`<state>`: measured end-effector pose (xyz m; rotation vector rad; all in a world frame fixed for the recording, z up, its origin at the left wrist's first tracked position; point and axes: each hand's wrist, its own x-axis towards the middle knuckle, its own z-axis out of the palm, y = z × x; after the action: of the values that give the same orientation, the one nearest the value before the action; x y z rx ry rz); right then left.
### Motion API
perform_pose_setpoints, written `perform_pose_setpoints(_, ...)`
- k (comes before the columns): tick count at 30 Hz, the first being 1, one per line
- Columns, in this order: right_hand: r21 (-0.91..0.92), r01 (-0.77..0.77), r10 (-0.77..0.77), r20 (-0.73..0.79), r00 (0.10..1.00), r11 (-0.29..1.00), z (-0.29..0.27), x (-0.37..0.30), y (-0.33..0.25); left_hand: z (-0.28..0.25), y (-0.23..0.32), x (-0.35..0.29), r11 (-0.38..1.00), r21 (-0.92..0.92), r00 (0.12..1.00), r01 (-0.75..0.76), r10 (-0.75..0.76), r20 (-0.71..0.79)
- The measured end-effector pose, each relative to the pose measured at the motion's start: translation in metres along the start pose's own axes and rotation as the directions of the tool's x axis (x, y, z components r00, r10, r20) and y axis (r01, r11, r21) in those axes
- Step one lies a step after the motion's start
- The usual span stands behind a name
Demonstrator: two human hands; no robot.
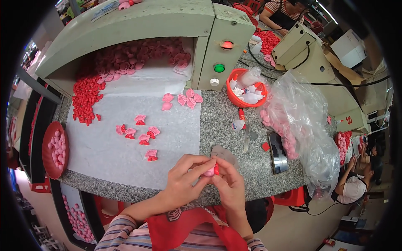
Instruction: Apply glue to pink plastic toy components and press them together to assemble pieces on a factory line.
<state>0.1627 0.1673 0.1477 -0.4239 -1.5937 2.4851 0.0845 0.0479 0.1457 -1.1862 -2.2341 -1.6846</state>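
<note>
Near the front edge of the granite table, my two hands meet around a small pink-and-red molded piece [211, 171]. My left hand [183, 175] pinches its pink side, and my right hand [229, 180] has its fingertips on the red part. Fingers cover much of the piece. On the white paper sheet [104, 142] to the left lie several similar pieces [144, 139], pink cups joined to red bases. Farther back on the sheet rest several plain pink cups [190, 98]. A pile of small red parts [86, 100] spreads at the sheet's far left.
A pale green machine housing [138, 25] stands behind the sheet, pink parts heaped inside. A red bowl [47, 165] of pink pieces sits left. Rightward are an orange basket [234, 100] of glue bottles, a knife [246, 140], a phone [278, 152] and a plastic bag [312, 138].
</note>
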Motion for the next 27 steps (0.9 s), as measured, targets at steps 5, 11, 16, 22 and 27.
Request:
perform_pose_setpoints(5, -0.034, 0.023, -0.024, -0.028, 0.999, 0.999, 0.004, -0.002, -0.003, 0.003, -0.002, -0.003, 0.996, -0.090, 1.000, 0.019, -0.019, -0.001)
perform_pose_setpoints(11, -0.058, 0.049, -0.051, -0.040, 0.998, 0.997, 0.007, 0.000, -0.001, 0.003, -0.004, -0.003, 0.999, -0.022, 0.999, -0.035, 0.035, -0.008)
perform_pose_setpoints(16, -0.035, 0.023, -0.026, -0.080, 0.996, 0.999, 0.003, 0.001, 0.006, 0.006, 0.003, -0.004, 0.994, 0.101, 1.000, -0.028, 0.029, -0.009)
perform_pose_setpoints(22, 0.539, -0.250, 0.239, 0.091, 0.967, 0.805, -0.025, 0.006, 0.023, 0.009, 0.014, 0.002, 0.995, 0.099, 1.000, 0.018, -0.017, -0.011)
perform_pose_setpoints(27, 0.669, -0.330, 0.186, 0.280, 0.942, 0.666, -0.021, 0.009, 0.024, 0.003, 0.005, 0.001, 1.000, 0.029, 0.998, 0.001, 0.001, -0.062)
